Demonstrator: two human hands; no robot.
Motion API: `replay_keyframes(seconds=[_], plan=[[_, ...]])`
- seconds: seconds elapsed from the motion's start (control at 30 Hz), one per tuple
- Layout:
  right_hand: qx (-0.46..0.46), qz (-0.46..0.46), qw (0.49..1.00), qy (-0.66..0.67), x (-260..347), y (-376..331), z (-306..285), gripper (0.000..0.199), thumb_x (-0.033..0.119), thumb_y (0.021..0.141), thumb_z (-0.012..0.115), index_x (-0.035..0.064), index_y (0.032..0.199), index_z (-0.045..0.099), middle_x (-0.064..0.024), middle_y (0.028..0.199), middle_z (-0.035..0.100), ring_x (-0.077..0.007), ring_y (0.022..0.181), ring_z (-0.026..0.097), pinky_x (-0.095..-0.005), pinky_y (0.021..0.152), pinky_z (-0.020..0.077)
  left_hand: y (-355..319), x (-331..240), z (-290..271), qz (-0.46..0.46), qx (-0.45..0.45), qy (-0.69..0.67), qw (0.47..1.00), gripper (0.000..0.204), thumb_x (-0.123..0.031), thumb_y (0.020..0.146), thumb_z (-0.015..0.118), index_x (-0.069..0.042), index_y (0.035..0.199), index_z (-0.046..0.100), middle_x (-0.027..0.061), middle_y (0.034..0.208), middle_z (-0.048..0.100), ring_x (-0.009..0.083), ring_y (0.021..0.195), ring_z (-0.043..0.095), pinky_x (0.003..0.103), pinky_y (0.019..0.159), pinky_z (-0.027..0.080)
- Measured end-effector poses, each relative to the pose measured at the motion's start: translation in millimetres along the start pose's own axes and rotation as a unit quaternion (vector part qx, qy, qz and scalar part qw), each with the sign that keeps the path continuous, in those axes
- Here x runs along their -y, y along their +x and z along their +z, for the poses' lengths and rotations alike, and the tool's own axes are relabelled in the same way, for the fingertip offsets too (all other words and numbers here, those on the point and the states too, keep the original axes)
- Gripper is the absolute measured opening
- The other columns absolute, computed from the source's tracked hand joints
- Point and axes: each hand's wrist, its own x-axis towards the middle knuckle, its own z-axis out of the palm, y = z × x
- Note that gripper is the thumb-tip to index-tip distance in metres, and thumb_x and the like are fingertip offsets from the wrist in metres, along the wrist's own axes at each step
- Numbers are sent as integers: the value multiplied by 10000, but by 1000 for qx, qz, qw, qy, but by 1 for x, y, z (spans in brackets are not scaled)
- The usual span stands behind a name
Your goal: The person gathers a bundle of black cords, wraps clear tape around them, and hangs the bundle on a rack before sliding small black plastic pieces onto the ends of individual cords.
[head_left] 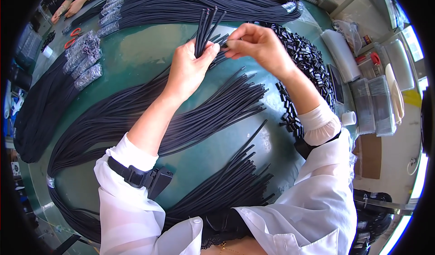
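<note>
My left hand (189, 67) is wrapped round a small bunch of black cords (207, 26), whose loose ends stick up above the fist. Just to its right, my right hand (253, 44) is closed in a pinch beside the cord ends. What lies between its fingertips is small, dark and slightly blurred, so I cannot make it out. Below both hands a thick bundle of black cords (136, 119) lies fanned out toward the right. Another fanned bundle (226, 182) lies nearer to me. A heap of short black tube-like pieces (306, 58) spreads beside my right forearm.
More black cord bundles (181, 3) lie along the far side, some with plastic-wrapped ends (84, 58). Red-handled scissors (72, 38) rest at the far left, near a co-worker's hands (70, 8). Clear plastic bags (378, 103) and a white roll (348, 118) stand at the right.
</note>
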Motion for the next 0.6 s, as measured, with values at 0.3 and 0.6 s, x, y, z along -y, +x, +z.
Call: replay_keyframes(seconds=[0.3, 0.6], plan=[[26, 44, 999, 12, -8, -1, -3, 181, 168, 876, 619, 5, 952, 624, -53, 813, 649, -102, 685, 605, -221, 669, 501, 4, -7, -9, -129, 107, -9, 986, 282, -305, 917, 569, -31, 864, 606, -54, 561, 440, 31, 488, 385, 209, 458, 317], [-172, 127, 937, -275, -69, 62, -82, 204, 234, 802, 676, 54, 898, 685, -70, 857, 685, -156, 729, 649, -297, 694, 523, 6, -7, -7, -65, -7, -65, 996, 267, -267, 921, 561, -6, 894, 612, -28, 582, 471, 46, 531, 429, 220, 513, 366]])
